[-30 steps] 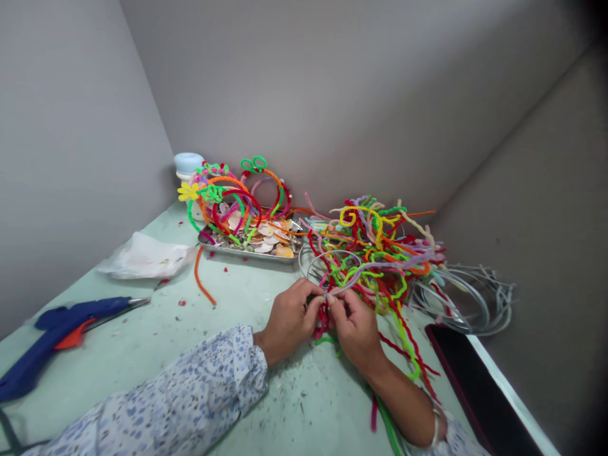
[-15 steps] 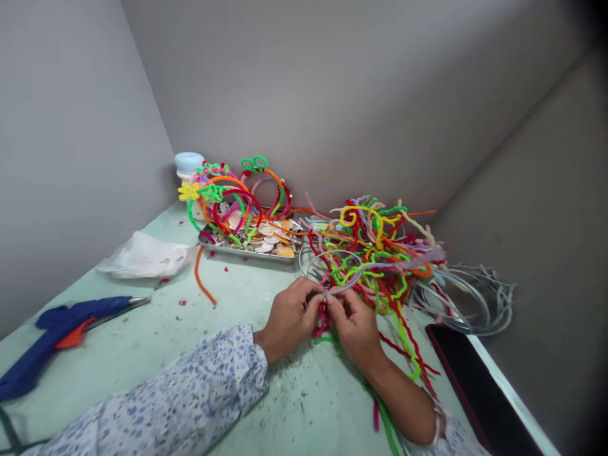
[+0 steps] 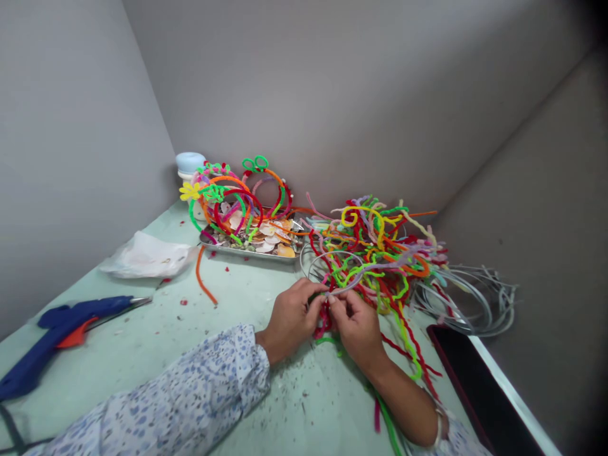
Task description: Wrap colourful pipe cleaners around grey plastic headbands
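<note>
Both hands meet at the near edge of a heap of coloured pipe cleaners. My left hand is closed, its thumb and forefinger pinching a lilac pipe cleaner. Right beside it, my right hand pinches the same lilac pipe cleaner between thumb and fingertips. From the fingers its long end runs up and right over the heap. Under the fingertips hang red and pink pipe cleaner pieces, partly hidden by the hands. The exact spot where the fingers meet is too small to make out.
Behind, a metal tray holds shells, with finished pipe-cleaner hoops on it. At left lie a blue glue gun and a plastic bag. Grey wire coils and a phone are at right; walls enclose the table.
Hardly anything differs: both hands keep their pinch on the lilac pipe cleaner, with only a tiny shift of the fingers. The whole view has drifted slightly.
</note>
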The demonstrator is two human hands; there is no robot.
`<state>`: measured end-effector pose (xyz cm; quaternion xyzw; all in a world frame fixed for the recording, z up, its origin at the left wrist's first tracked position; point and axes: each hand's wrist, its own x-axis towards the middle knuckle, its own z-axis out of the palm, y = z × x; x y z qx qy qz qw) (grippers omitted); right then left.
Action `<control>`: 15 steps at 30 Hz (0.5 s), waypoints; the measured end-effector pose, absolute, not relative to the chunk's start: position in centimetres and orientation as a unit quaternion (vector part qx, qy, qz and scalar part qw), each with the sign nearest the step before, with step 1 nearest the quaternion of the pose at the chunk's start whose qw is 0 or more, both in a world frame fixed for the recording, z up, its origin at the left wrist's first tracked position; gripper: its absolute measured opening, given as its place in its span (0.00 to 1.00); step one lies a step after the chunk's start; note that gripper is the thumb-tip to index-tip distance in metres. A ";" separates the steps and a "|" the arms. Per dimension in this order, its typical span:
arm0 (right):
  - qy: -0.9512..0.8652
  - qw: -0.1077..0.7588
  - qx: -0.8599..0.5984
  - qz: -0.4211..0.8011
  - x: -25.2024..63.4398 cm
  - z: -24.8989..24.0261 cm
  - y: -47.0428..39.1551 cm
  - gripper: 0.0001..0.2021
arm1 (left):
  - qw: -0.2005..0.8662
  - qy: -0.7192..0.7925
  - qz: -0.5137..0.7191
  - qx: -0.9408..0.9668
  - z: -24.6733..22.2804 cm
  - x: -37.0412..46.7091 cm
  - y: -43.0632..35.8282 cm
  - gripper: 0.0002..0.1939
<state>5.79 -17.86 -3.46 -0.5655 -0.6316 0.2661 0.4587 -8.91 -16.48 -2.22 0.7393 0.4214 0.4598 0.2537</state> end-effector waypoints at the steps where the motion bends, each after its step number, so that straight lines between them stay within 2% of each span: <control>1: -0.631 0.458 -0.566 0.266 5.8 -3.4 -17.8 0.12 | 0.255 0.418 0.460 0.741 -2.2 -8.9 -16.5 0.10; 15: -0.619 0.458 -0.579 0.269 5.7 -3.4 -17.9 0.12 | 0.248 0.420 0.453 0.746 -2.2 -8.9 -16.5 0.09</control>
